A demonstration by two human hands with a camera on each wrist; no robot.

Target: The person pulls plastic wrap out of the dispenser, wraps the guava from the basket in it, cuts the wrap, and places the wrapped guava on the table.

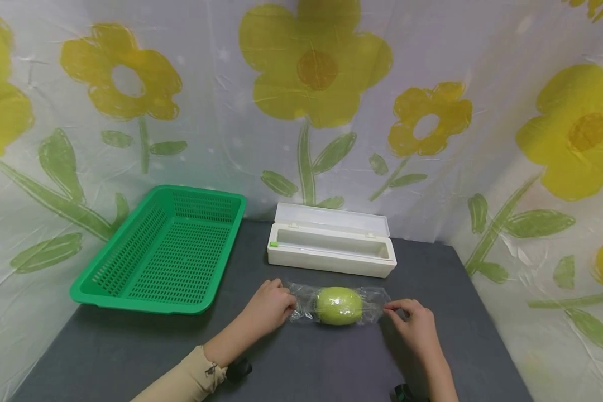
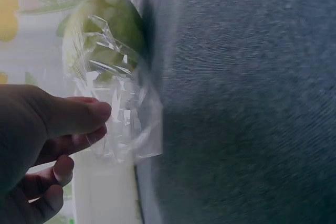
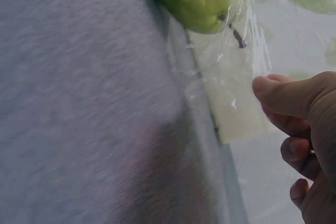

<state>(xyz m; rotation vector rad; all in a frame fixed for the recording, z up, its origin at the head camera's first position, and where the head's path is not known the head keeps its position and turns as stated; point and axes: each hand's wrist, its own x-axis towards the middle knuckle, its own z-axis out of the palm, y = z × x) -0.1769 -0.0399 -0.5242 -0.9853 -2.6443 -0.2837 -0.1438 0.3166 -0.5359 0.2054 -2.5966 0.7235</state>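
Observation:
A green pear lies on the dark table, wrapped in clear plastic film that sticks out on both sides of it. The film's left end is pinched by my left hand, with thumb and forefinger together on it in the left wrist view. On the other side my right hand pinches the right end between thumb and forefinger. The right wrist view shows the dark stem of the pear under the film. Wrinkles and shine run through the film near my left fingertips.
Behind the pear stands a long white film box with its lid raised and a small green piece at its left end. A green perforated basket sits at the back left. A flower-patterned curtain hangs behind and beside the table.

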